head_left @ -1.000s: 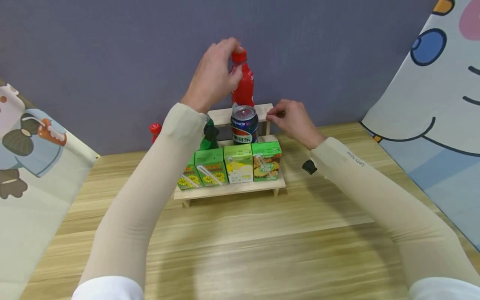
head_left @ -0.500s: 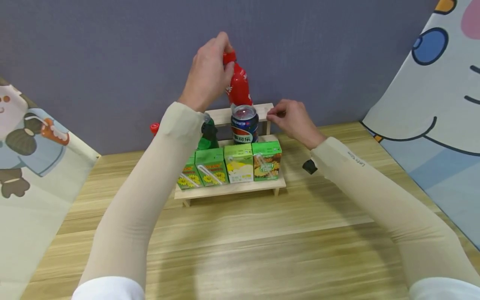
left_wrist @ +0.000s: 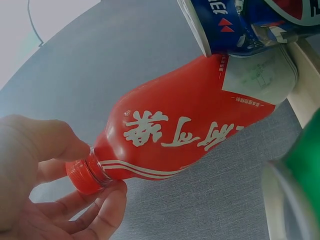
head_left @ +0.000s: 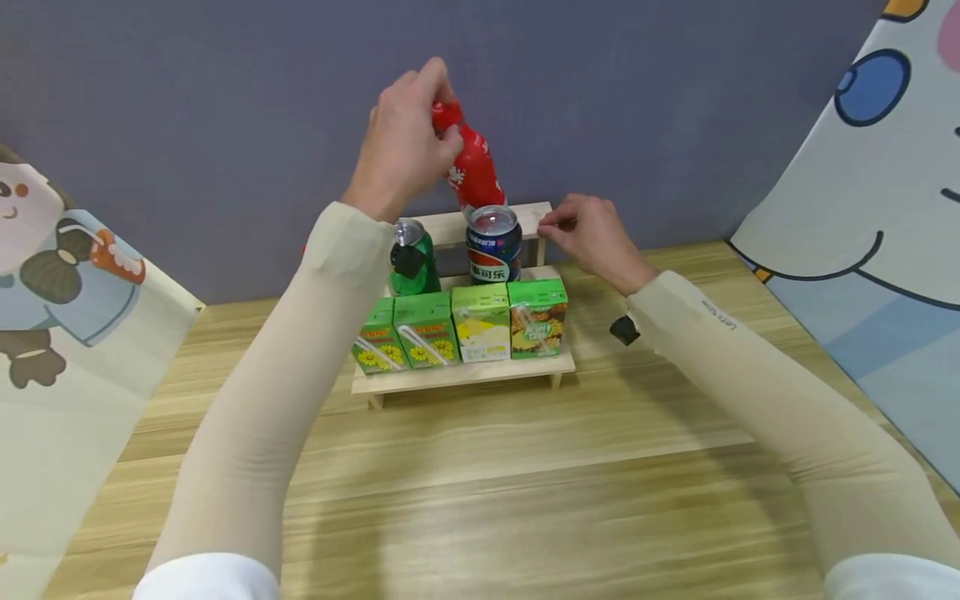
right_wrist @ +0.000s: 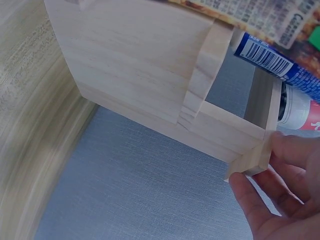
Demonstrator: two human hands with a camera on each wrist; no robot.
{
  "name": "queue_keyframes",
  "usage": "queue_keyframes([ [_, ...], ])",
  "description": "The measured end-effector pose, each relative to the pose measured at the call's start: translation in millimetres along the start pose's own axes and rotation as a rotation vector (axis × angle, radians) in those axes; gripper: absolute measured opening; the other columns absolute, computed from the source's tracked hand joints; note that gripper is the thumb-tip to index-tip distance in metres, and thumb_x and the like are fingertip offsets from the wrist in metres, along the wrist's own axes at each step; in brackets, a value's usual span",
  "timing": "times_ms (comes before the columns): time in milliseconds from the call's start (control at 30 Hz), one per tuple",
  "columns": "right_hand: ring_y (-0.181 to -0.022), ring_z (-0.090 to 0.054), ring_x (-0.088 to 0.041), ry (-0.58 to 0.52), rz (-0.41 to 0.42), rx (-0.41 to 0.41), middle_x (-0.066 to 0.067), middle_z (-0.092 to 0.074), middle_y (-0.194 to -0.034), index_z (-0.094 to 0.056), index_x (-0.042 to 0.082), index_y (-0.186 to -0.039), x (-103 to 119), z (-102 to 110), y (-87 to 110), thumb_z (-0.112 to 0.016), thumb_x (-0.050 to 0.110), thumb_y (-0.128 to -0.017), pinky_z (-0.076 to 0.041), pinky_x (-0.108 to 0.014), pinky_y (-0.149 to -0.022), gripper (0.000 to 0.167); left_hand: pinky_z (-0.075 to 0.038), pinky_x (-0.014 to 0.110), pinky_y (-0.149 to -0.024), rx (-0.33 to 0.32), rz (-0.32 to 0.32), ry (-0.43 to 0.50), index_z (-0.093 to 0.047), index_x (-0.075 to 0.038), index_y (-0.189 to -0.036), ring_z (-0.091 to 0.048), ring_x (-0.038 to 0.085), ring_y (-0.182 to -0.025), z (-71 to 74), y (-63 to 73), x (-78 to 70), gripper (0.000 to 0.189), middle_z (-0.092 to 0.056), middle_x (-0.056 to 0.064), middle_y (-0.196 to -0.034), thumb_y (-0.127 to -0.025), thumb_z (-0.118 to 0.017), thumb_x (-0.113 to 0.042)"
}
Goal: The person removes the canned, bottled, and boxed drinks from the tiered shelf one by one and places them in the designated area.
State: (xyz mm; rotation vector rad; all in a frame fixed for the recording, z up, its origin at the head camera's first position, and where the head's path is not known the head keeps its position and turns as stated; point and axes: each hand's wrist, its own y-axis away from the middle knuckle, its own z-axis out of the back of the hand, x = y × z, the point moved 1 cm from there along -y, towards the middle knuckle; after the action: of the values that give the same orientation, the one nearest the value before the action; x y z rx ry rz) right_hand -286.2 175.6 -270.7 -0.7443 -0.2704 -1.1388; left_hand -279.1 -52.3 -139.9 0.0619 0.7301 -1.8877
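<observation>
My left hand [head_left: 408,137] pinches the red cap [left_wrist: 82,176] of a red plastic drink bottle [left_wrist: 165,120] with white lettering. In the head view the bottle leans left, its base low at the top tier of a stepped wooden rack [head_left: 450,227], partly hidden behind a dark blue can [head_left: 493,250]. My right hand [head_left: 588,233] holds the right end of that top tier; the right wrist view shows thumb and fingers pinching the board's corner [right_wrist: 252,162]. A green can [head_left: 416,262] stands on the middle tier, left of the blue one.
Several small juice boxes [head_left: 480,325] line the rack's bottom tier. The rack stands on a wood-grain table [head_left: 480,483] against a grey wall panel [head_left: 225,150]. Cartoon-printed panels [head_left: 847,192] flank both sides. A bit of red shows behind the left sleeve [head_left: 262,400].
My left hand has moved left and slightly up with the cap, so the bottle has gone from near upright to leaning left. The right hand keeps its hold on the rack.
</observation>
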Motion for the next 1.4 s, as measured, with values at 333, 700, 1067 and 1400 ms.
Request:
queue_keyframes([
  [333, -0.080, -0.058, -0.017, 0.002, -0.011, 0.008, -0.004, -0.061, -0.091, -0.073, 0.003, -0.099, 0, 0, 0.7, -0.068, 0.017, -0.088, -0.049, -0.030, -0.070, 0.018, -0.045, 0.026, -0.091, 0.014, 0.017, -0.009, -0.050, -0.016, -0.126, -0.047, 0.018, -0.113, -1.2, 2.7, -0.8, 0.033, -0.049, 0.004, -0.123, -0.093, -0.055, -0.018],
  [700, -0.079, -0.058, -0.016, -0.022, 0.004, 0.009, -0.004, -0.061, -0.090, -0.072, 0.003, -0.099, 0, -4, 1.9, -0.069, 0.016, -0.088, -0.050, -0.028, -0.070, 0.017, -0.045, 0.023, -0.090, -0.060, 0.036, 0.082, -0.055, -0.013, -0.124, -0.047, 0.015, -0.114, 2.9, 9.2, 9.3, 0.031, -0.050, 0.004, -0.124, -0.093, -0.057, -0.020],
  [1067, -0.079, -0.058, -0.016, -0.018, 0.004, 0.005, -0.004, -0.061, -0.090, -0.072, 0.003, -0.098, 0, -6, 1.1, -0.069, 0.016, -0.088, -0.049, -0.029, -0.071, 0.017, -0.043, 0.019, -0.090, -0.205, 0.090, 0.096, -0.055, -0.012, -0.127, -0.052, 0.013, -0.106, 44.4, 22.0, 32.7, 0.035, -0.051, 0.003, -0.125, -0.094, -0.057, -0.023],
  [1400, -0.079, -0.058, -0.017, -0.019, 0.007, 0.006, -0.004, -0.061, -0.090, -0.073, 0.003, -0.098, -4, -5, 0.7, -0.068, 0.016, -0.088, -0.049, -0.030, -0.072, 0.017, -0.041, 0.022, -0.094, -0.294, 0.212, 0.067, -0.057, -0.020, -0.129, -0.052, 0.014, -0.108, 82.5, 45.8, 57.4, 0.037, -0.048, -0.002, -0.133, -0.093, -0.055, -0.030],
])
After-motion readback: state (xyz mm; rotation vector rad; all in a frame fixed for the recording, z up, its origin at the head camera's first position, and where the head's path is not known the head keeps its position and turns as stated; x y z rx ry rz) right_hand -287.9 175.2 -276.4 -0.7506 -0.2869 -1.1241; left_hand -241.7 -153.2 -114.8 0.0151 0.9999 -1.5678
